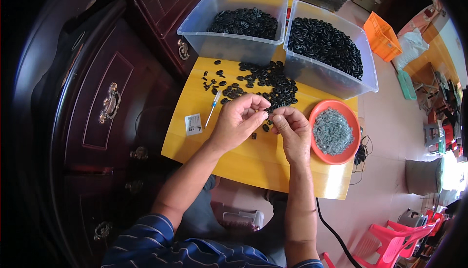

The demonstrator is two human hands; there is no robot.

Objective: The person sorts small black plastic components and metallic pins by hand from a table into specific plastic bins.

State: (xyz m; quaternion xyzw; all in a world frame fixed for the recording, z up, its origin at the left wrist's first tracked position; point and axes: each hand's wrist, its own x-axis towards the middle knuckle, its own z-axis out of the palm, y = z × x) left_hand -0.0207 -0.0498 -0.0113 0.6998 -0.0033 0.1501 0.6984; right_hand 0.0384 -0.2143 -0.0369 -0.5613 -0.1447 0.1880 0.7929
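My left hand (241,120) and my right hand (292,134) meet above the middle of the yellow table (243,165). Both are closed in a pinch, fingertips nearly touching; whatever sits between them is too small and covered to make out. Just beyond lies a loose heap of small black oval pieces (278,84), with a few strays near my fingers. To the right of my right hand, an orange bowl (358,136) holds many thin silvery metal pieces (333,131), perhaps screws. Left of my left hand lies a thin screwdriver (212,106) beside a white printed card (193,124).
Two clear plastic bins, a left one (229,48) and a right one (317,75), stand at the table's far side, filled with black pieces. Dark wooden drawers (102,107) border the left. An orange crate (382,36) and a pink chair (390,241) are on the right.
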